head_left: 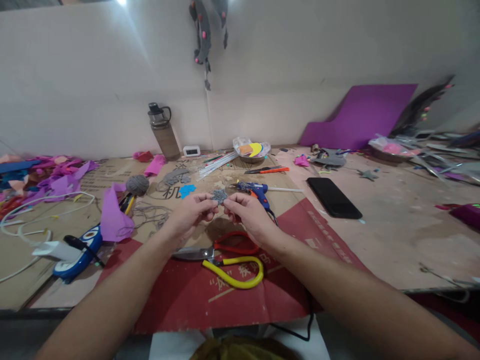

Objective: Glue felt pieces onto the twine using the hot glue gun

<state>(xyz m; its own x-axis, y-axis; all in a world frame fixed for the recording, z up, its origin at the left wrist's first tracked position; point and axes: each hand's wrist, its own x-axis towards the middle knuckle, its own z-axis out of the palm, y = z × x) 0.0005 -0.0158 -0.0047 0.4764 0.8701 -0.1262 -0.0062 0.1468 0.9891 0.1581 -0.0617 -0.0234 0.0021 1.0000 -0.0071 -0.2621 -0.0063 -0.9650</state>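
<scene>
I saw the left hand (198, 207) nearly closed, thumb and fingers pinching a small, fuzzy grey piece (219, 195); the right hand (245, 210) pinched its other side, over the bench (393, 245), beyond large red-and-yellow-handled metal scissors (243, 259).

— Which writing can you read?
— On the brown cardboard (154, 186), the one big character “机” (172, 192).
— And on the red cardboard (180, 302)?
— There are printed Chinese characters (218, 284), but I cannot read them surely.
</scene>
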